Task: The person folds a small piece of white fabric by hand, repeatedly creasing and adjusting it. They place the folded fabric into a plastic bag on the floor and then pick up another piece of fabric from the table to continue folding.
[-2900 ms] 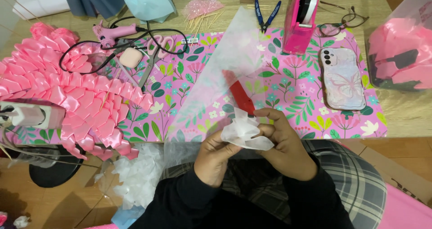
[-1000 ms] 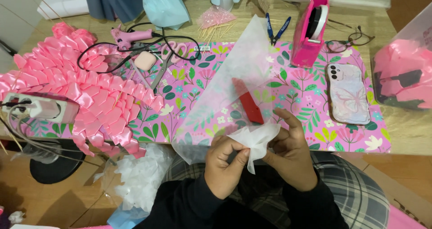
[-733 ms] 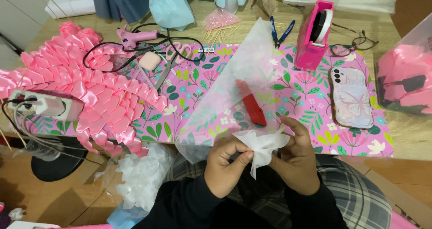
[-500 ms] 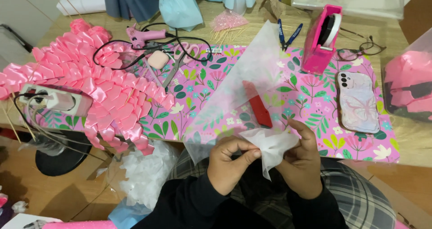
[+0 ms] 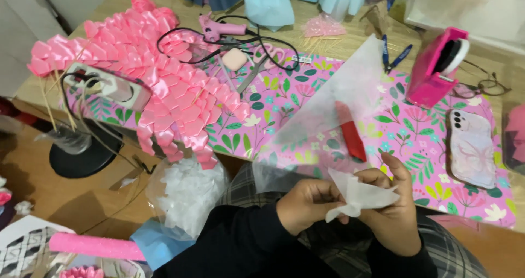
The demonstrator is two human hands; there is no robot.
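Both hands work a small folded piece of white tissue paper (image 5: pixel 362 193) just above my lap at the table's near edge. My left hand (image 5: pixel 307 204) pinches the paper's lower left corner. My right hand (image 5: pixel 395 212) grips it from the right, index finger raised. A large translucent white sheet (image 5: pixel 333 100) lies on the pink floral mat (image 5: pixel 284 100) just beyond the hands, partly covering a red cutter (image 5: pixel 351 135).
A pile of pink ribbon petals (image 5: pixel 147 70) covers the left of the table beside a power strip (image 5: pixel 106 86). A pink glue gun (image 5: pixel 221 29), scissors (image 5: pixel 257 70), blue pliers (image 5: pixel 395 56), pink tape dispenser (image 5: pixel 437 65), glasses (image 5: pixel 484 84) and a phone (image 5: pixel 470 147) lie farther back and right. A bag of white pieces (image 5: pixel 188 196) hangs at my left.
The view has shifted so the table slides rightward in frame. My hands stay together, folding and turning the white paper; its loose point now sticks out to the right.
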